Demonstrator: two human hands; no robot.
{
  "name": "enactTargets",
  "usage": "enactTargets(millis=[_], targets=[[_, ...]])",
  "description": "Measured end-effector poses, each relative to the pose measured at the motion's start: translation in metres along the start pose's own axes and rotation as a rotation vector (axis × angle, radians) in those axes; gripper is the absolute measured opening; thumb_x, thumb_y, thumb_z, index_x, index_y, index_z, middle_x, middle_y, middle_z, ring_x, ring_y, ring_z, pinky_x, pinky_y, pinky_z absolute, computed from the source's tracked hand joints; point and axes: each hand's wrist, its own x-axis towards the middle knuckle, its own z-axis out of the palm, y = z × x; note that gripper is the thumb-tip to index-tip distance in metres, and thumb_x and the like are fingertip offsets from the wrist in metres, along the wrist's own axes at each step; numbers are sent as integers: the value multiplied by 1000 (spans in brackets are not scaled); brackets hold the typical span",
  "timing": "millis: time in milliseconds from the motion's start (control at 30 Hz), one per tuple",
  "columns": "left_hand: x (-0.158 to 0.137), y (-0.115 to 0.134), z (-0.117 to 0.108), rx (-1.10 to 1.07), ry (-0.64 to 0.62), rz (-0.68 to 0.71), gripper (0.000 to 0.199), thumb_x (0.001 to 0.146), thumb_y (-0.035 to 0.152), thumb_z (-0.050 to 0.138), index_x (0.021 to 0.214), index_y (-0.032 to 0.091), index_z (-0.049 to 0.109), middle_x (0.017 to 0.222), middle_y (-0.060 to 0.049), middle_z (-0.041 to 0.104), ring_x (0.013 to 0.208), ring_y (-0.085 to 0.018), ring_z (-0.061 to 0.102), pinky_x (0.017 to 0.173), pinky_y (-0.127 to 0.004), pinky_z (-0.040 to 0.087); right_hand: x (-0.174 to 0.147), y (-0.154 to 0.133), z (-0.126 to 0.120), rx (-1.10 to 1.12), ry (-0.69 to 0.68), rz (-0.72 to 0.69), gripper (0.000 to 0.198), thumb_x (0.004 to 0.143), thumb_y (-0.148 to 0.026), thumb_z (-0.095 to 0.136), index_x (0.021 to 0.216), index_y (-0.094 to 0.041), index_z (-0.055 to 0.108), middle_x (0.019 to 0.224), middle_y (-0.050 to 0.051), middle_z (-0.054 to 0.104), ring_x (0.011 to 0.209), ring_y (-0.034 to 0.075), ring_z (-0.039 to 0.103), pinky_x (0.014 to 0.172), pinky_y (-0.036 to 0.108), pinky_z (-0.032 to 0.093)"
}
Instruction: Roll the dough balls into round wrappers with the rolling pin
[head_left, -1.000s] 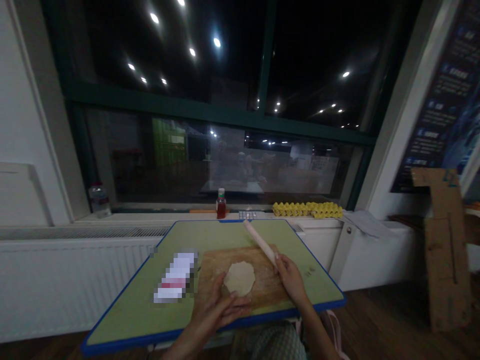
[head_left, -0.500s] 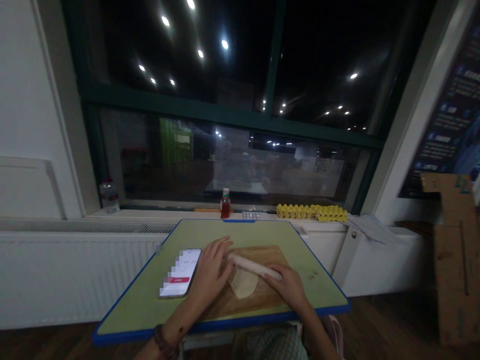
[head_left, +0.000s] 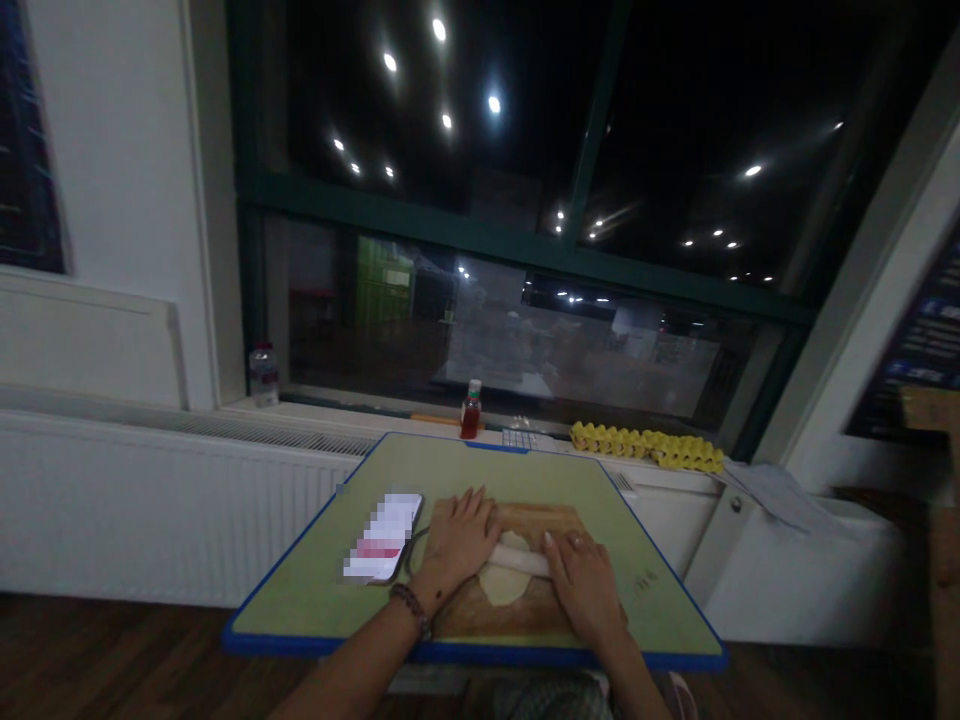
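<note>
A pale rolling pin lies across a flattened piece of dough on a wooden board. Over the pin's left end rests my left hand, palm down, its fingers pointing forward and hiding that end. My right hand covers the other end, fingers bent over it. Dough shows both in front of and behind the pin. To the left of my left hand lies a phone with a lit screen.
The board sits on a green table with a blue rim. Beyond it, a sill holds a red-filled bottle, a yellow egg tray and a clear bottle. A white radiator stands at the left.
The rolling pin has turned from slanted to nearly crosswise and now lies over the dough's middle. Both hands have come down onto its ends. The view has shifted left.
</note>
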Motion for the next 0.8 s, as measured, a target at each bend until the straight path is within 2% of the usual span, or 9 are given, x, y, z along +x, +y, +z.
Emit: enactTargets(millis=[100, 167, 300, 500, 700, 800], targets=[[-1, 4, -6, 19, -12, 46, 38, 96, 28, 32, 120, 20, 60, 139, -11, 53, 129, -28, 46, 105, -49, 31, 10, -14, 1, -145, -38, 52, 37, 97, -28, 36, 119, -22, 65, 115, 15, 67, 110, 32, 56, 87, 43, 35], [1, 6, -9, 18, -17, 55, 37, 95, 27, 32, 119, 20, 60, 137, -11, 55, 127, -27, 48, 104, -48, 33, 19, -24, 4, -166, -62, 64, 38, 97, -28, 35, 117, -21, 66, 114, 15, 67, 110, 33, 55, 88, 45, 34], [8, 5, -9, -19, -52, -23, 41, 94, 30, 34, 126, 17, 55, 143, -12, 49, 130, -27, 45, 105, -46, 32, 36, -36, 14, -133, -30, 61, 39, 97, -30, 34, 113, -20, 68, 112, 12, 69, 109, 32, 55, 90, 44, 31], [25, -1, 0, -86, -78, -145, 44, 91, 35, 37, 127, 18, 54, 146, -11, 45, 130, -28, 45, 106, -44, 32, 55, -32, 22, -88, -30, 47, 35, 95, -30, 38, 110, -22, 68, 112, 10, 69, 107, 28, 56, 92, 42, 31], [44, -7, 13, -88, -23, -198, 40, 91, 36, 38, 119, 14, 57, 133, -13, 55, 122, -27, 50, 102, -40, 36, 80, -24, 34, -28, 42, 215, 43, 94, -43, 38, 110, -16, 68, 110, 14, 70, 112, 27, 56, 94, 38, 34], [53, -9, 17, -53, -16, -224, 36, 91, 36, 40, 113, 15, 58, 122, -12, 60, 115, -26, 53, 99, -39, 38, 90, -22, 39, -37, 1, 260, 46, 95, -45, 37, 110, -15, 68, 108, 15, 70, 112, 28, 57, 93, 38, 36]])
